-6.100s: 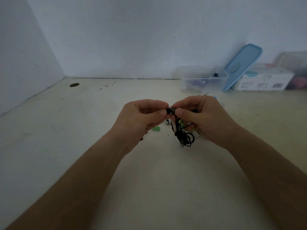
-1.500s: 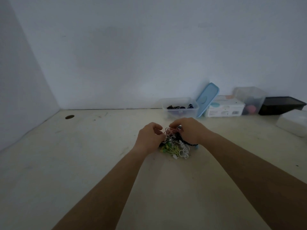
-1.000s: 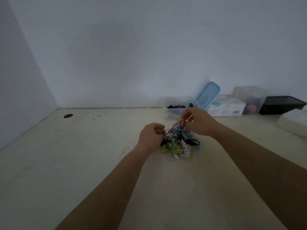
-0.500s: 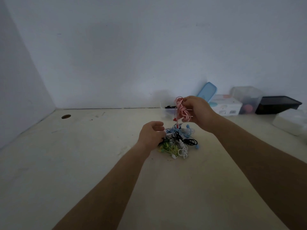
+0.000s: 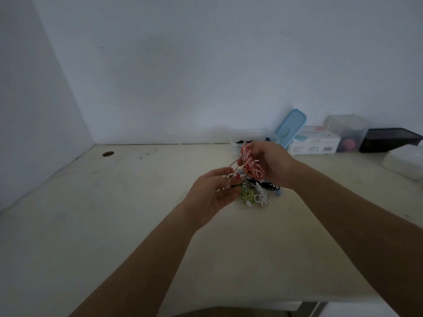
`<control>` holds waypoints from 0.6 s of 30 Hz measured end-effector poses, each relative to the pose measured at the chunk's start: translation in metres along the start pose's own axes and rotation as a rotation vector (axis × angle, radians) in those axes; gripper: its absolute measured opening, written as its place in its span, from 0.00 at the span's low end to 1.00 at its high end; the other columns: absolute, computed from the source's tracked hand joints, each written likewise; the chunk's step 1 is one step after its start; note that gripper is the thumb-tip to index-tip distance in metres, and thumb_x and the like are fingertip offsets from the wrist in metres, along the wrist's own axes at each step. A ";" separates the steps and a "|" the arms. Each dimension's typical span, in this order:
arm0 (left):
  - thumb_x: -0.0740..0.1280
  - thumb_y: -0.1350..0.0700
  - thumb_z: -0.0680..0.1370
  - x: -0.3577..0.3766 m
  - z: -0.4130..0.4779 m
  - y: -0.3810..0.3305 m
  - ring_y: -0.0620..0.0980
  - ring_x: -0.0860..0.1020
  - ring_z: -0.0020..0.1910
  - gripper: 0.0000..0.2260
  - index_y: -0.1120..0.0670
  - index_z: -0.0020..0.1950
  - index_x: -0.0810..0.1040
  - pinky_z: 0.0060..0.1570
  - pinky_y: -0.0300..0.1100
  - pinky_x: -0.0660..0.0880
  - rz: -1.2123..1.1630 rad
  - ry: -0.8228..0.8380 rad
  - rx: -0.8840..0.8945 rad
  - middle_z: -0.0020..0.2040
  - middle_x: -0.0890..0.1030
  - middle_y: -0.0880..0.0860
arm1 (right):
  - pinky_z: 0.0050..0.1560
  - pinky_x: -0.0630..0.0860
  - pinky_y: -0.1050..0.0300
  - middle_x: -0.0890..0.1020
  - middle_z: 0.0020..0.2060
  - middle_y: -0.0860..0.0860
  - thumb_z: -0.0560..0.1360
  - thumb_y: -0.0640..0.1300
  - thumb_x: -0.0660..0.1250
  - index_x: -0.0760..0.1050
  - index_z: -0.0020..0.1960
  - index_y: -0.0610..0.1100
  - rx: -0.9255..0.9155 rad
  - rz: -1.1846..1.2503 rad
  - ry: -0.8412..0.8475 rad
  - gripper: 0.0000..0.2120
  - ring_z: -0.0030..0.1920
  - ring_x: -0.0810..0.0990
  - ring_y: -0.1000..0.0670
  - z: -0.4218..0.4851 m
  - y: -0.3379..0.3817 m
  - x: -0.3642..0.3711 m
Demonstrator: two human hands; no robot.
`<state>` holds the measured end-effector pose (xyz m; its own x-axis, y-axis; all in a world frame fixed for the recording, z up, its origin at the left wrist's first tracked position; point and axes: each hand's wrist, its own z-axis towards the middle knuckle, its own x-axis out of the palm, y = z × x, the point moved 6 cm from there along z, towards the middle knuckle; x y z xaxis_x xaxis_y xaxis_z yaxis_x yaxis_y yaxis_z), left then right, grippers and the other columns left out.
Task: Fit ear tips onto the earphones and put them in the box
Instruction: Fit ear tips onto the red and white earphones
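Counter [image 5: 137, 225] is filling most of the view, w/ the clear box [image 5: 234, 143] sitting open at the back wall and a blue lid [image 5: 291, 125] leaning just beside it. Both arms are reaching fwd, meeting above a pile of earphones [image 5: 256, 194] (green, white, black, blue cords) lying loose on the counter, between the person and the box. Right hand [image 5: 272, 164] is gripping a red-white earphone bundle [image 5: 251, 164], fingers curled round its coils, raised above the pile & just in front of the box. Bundle's long axis is running top-left to bottom-right in the head view. Left hand [image 5: 212, 195] is sitting lower & nearer the person, palm turned up, fingers loosely curled where a loose strand [image 5: 231, 166] is trailing down from the bundle. Whether it's actually pinching, can't tell, too blurred. Coming move, prob.: finding the bud end, which is hanging toward the left hand, so that hand is the nearer one for it. No ear tips are showing clearly.
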<state>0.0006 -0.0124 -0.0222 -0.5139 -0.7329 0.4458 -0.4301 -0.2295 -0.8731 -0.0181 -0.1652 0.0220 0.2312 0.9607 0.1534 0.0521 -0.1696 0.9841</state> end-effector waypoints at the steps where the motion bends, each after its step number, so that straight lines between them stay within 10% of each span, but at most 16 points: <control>1: 0.61 0.69 0.78 -0.004 -0.004 0.001 0.54 0.82 0.43 0.15 0.60 0.63 0.77 0.47 0.43 0.81 0.013 0.009 0.003 0.54 0.83 0.61 | 0.40 0.75 0.50 0.79 0.36 0.40 0.74 0.33 0.53 0.72 0.48 0.36 0.024 0.008 0.001 0.10 0.32 0.78 0.45 -0.002 -0.006 0.001; 10: 0.68 0.60 0.79 -0.024 -0.027 0.022 0.48 0.78 0.33 0.12 0.64 0.61 0.77 0.33 0.36 0.77 0.271 -0.119 0.058 0.40 0.82 0.55 | 0.34 0.79 0.54 0.82 0.36 0.40 0.75 0.30 0.51 0.71 0.49 0.37 0.144 -0.064 0.074 0.11 0.34 0.83 0.41 -0.032 -0.045 0.019; 18: 0.73 0.59 0.75 -0.035 -0.035 0.027 0.46 0.77 0.26 0.06 0.59 0.49 0.80 0.27 0.36 0.74 0.835 -0.198 0.118 0.35 0.84 0.56 | 0.38 0.72 0.63 0.76 0.47 0.52 0.78 0.41 0.61 0.77 0.57 0.48 0.031 -1.061 0.030 0.10 0.42 0.75 0.54 -0.049 -0.054 0.011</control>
<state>-0.0190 0.0294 -0.0546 -0.4839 -0.7868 -0.3830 0.1156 0.3764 -0.9192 -0.0662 -0.1344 -0.0252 0.0284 0.6255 -0.7797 0.2382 0.7533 0.6130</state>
